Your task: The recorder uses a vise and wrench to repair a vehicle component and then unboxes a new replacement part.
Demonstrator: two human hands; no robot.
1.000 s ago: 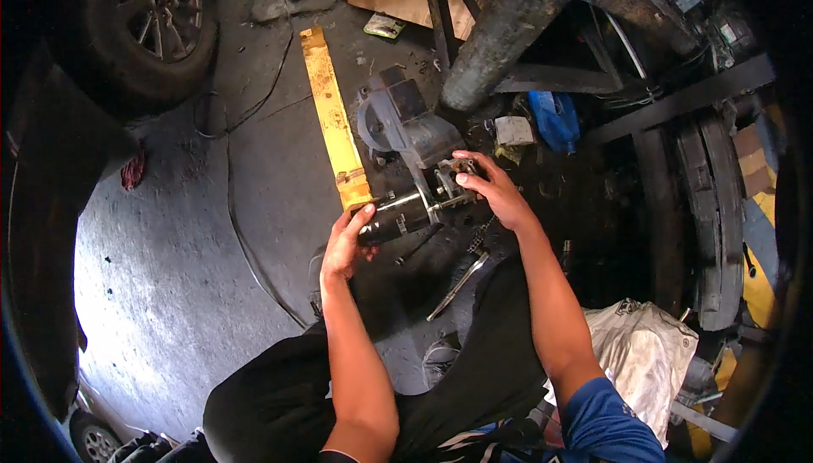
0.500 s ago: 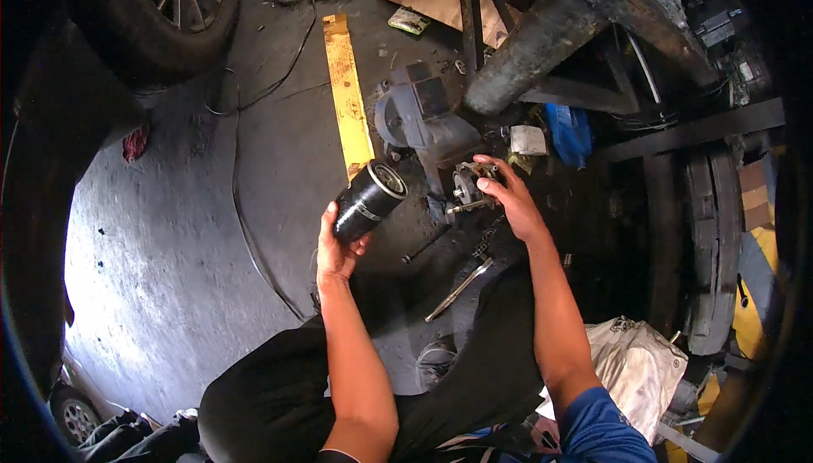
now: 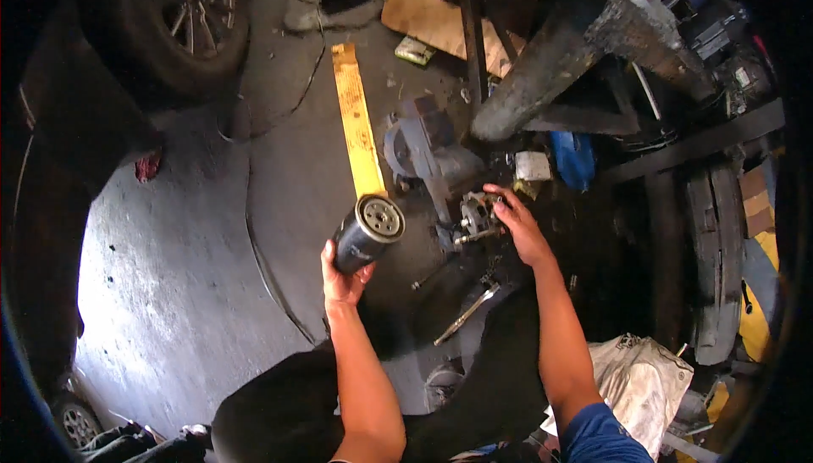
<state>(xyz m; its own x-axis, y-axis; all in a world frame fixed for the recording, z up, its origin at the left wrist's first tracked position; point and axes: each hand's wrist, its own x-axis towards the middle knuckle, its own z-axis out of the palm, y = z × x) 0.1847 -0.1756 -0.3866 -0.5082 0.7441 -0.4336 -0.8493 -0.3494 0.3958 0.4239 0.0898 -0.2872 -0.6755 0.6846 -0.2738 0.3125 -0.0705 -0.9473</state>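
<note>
My left hand [image 3: 345, 281] is wrapped round a black oil filter [image 3: 360, 243], its metal end with a ring of holes tilted up and to the right. My right hand [image 3: 518, 224] grips a grey metal part [image 3: 479, 216] that looks like a housing with bolts or studs; its exact kind cannot be made out. The two pieces are held apart from each other. Just beyond the metal part stands a grey bench vise [image 3: 423, 145]. Below my hands a ratchet wrench [image 3: 467, 314] lies over the dark area between my legs.
A yellow strip [image 3: 356, 116] lies on the floor ahead. A cardboard box [image 3: 432, 22] and a thick metal post [image 3: 542, 82] stand beyond, with a blue plastic thing [image 3: 572, 160] nearby. A car wheel [image 3: 195, 14] is far left, a cable [image 3: 262, 268] nearer, a white sack [image 3: 644, 378] near right.
The oil filter has tipped so its holed end faces me more. The view has shifted, so the surroundings sit slightly lower and further right. Both hands keep their holds.
</note>
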